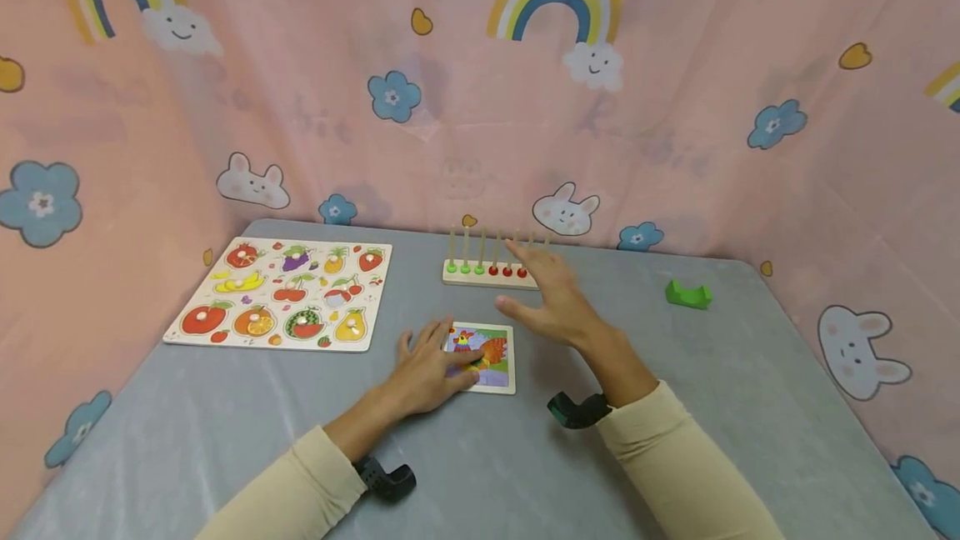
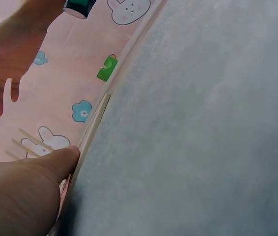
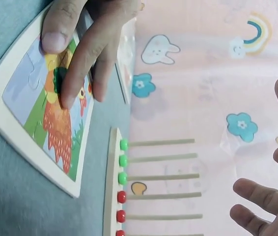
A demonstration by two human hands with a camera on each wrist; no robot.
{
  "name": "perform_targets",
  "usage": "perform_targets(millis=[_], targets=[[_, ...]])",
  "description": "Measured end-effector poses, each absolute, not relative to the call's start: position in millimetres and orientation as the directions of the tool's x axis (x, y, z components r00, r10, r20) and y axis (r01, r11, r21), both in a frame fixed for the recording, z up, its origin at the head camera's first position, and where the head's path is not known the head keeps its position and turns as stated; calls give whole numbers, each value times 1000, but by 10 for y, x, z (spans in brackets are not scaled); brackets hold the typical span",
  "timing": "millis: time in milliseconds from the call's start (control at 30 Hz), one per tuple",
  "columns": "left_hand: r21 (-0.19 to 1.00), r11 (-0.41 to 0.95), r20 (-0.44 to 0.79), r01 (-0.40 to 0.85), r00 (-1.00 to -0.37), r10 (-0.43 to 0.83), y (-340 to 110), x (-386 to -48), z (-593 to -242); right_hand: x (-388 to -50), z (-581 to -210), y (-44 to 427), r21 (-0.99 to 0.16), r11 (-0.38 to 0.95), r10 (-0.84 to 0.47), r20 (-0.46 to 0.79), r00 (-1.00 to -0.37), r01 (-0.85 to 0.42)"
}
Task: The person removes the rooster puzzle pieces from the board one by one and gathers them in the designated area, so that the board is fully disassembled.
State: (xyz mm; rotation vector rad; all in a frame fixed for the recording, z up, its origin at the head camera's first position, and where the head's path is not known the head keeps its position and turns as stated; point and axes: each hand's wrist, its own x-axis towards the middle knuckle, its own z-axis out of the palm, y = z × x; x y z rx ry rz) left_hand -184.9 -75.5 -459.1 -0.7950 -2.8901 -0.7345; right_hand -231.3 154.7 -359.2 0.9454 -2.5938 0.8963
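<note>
A small framed jigsaw puzzle (image 1: 495, 350) with a rooster picture lies flat on the grey table. My left hand (image 1: 429, 375) rests on its left side. In the right wrist view, thumb and fingertips touch the puzzle's picture (image 3: 58, 132), and the pieces sit inside the pale frame. My right hand (image 1: 557, 300) is raised in the air with fingers spread, holding nothing. Behind it stands a wooden peg rack (image 1: 455, 277), partly hidden by that hand. Green beads (image 3: 123, 161) and red beads (image 3: 122, 216) sit low on its upright pegs.
A fruit peg puzzle board (image 1: 380, 282) lies at the back left of the table (image 1: 480, 473). A green notched block (image 1: 688, 295) lies at the back right. A pink printed curtain (image 1: 465, 157) hangs behind the table and along both sides.
</note>
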Motion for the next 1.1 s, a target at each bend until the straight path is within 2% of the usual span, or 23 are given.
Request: perform_targets(millis=[133, 367, 500, 700, 1100], targets=[[428, 759, 175, 490, -869, 463, -759, -1839, -4595, -2331, -3634, 1463, -509, 584, -490, 399, -775, -632], [438, 755, 182, 488, -871, 457, -771, -1843, -4602, -2447, -3825, 1328, -618, 460, -469, 441, -765, -638], [424, 757, 192, 498, -866, 462, -771, -1852, -4613, -2483, -3942, 1249, -669, 432, -454, 418, -787, -605], [410, 757, 208, 509, -860, 466, -771, -1861, -4624, -2503, -4094, 1134, -713, 435, -465, 345, -815, -550], [408, 755, 222, 513, -858, 463, -770, -1848, -4630, -2500, -4351, 998, -726, 472, -521, 228, -823, -500]])
